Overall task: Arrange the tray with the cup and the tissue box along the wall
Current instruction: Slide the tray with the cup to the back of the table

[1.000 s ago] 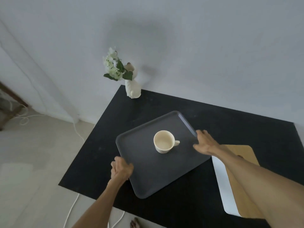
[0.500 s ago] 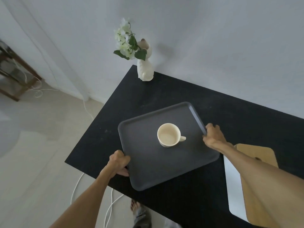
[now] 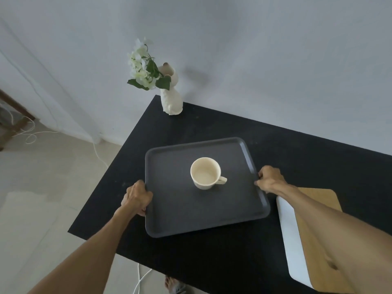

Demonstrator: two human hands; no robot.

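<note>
Change: the dark grey tray [image 3: 203, 217] is found turned since half a second ago, its long edges now squarer to the wall; both grips are kept.
Left hand [image 3: 137, 197]: curled shut on the tray's left rim, forearm stretched in from the lower left.
Right hand [image 3: 269, 179]: clamped on the tray's right rim, knuckles up, forearm passed over the tissue box.
Tissue box [image 3: 293, 240]: white sides and a wooden lid, set at the desk's right, just beside the tray, partly hidden by the right forearm.
Cup [image 3: 206, 173]: cream, upright near the tray's middle, handle turned right.
Desk [image 3: 212, 262]: black, carrying the tray.
Vase [image 3: 171, 98]: white, with white flowers, at the far left corner against the wall [image 3: 275, 60].
</note>
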